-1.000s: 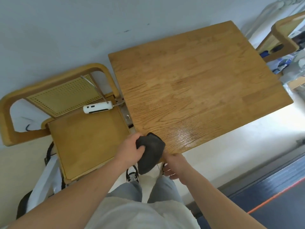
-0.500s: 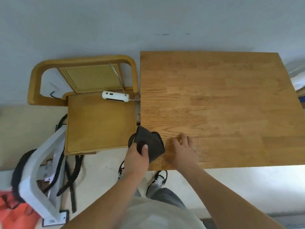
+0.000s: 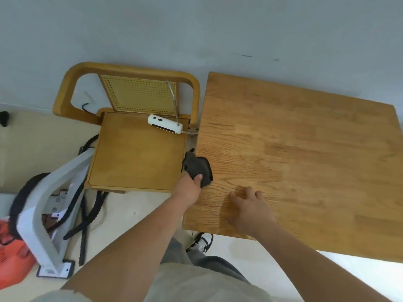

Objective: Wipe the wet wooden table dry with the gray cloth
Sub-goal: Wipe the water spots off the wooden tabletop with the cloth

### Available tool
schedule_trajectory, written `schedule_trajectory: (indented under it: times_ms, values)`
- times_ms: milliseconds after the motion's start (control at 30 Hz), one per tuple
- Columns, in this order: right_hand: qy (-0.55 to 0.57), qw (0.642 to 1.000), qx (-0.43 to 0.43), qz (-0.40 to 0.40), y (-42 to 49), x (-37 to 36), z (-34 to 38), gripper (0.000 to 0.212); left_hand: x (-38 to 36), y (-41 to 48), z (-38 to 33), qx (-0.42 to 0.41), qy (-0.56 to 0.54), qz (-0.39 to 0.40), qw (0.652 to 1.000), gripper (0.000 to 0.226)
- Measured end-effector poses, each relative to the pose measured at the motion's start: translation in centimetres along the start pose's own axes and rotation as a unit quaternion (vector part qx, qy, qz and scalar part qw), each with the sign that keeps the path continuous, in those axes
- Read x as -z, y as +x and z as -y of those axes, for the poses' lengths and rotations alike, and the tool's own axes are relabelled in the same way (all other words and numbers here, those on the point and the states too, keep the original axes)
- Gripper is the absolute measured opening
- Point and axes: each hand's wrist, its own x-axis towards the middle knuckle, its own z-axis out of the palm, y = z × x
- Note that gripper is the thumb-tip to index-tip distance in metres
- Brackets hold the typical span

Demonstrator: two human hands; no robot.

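The wooden table (image 3: 305, 166) fills the right half of the head view, its grain shiny near the front left. A bunched dark gray cloth (image 3: 198, 168) lies on the table's left edge. My left hand (image 3: 189, 185) grips the cloth from the near side, thumb on top. My right hand (image 3: 250, 208) rests flat on the tabletop just right of the cloth, fingers spread and straight, touching only the wood.
A wooden chair (image 3: 135, 149) with a cane back stands close against the table's left side, a white device (image 3: 165, 123) on its seat. A white metal frame (image 3: 50, 216) with black cables and an orange object (image 3: 11, 253) lie on the floor at left. A wall runs behind.
The cloth and my left hand have moved farther along the table's left edge. My right hand has come from the front edge onto the tabletop. The camera view has swung left.
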Motion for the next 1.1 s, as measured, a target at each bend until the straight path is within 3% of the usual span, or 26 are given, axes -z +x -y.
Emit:
schedule_trajectory:
  times_ms: [133, 300, 467, 667, 767, 867, 1000, 1100]
  values:
    - [-0.039, 0.999, 0.000, 0.033, 0.5, 0.8, 0.6, 0.084, -2.4, -4.1, 4.5, -0.008, 0.008, -0.050, 0.999, 0.069]
    - [-0.054, 0.998, -0.026, 0.014, 1.0, 1.1, 2.1, 0.075, -4.1, -8.6, 9.2, -0.001, 0.063, -0.069, 0.996, 0.058]
    - [-0.008, 1.000, -0.022, 0.011, 0.4, 0.6, 1.5, 0.079, -2.1, -3.9, 5.3, 0.023, 0.044, -0.006, 0.999, 0.049]
    - [0.129, 0.990, -0.028, 0.052, 1.1, 2.4, -0.6, 0.048, 0.5, 1.0, -0.6, 0.001, -0.017, 0.011, 1.000, 0.058]
    - [0.203, 0.976, -0.038, 0.062, 2.7, 4.9, -1.2, 0.063, 0.3, -0.8, 0.8, -0.007, 0.009, 0.005, 1.000, 0.063]
    - [0.207, 0.977, -0.035, 0.035, 5.0, 7.9, -0.7, 0.076, -0.4, -2.2, 3.3, 0.018, 0.021, 0.016, 0.999, 0.074]
    - [0.147, 0.989, -0.026, 0.008, 9.0, 11.9, 0.9, 0.090, 0.0, -0.5, 3.3, 0.026, 0.037, 0.025, 0.999, 0.063]
    - [0.179, 0.983, -0.027, 0.027, 12.5, 14.8, 2.1, 0.097, 1.4, 2.5, 0.9, 0.015, 0.011, 0.057, 0.998, 0.054]
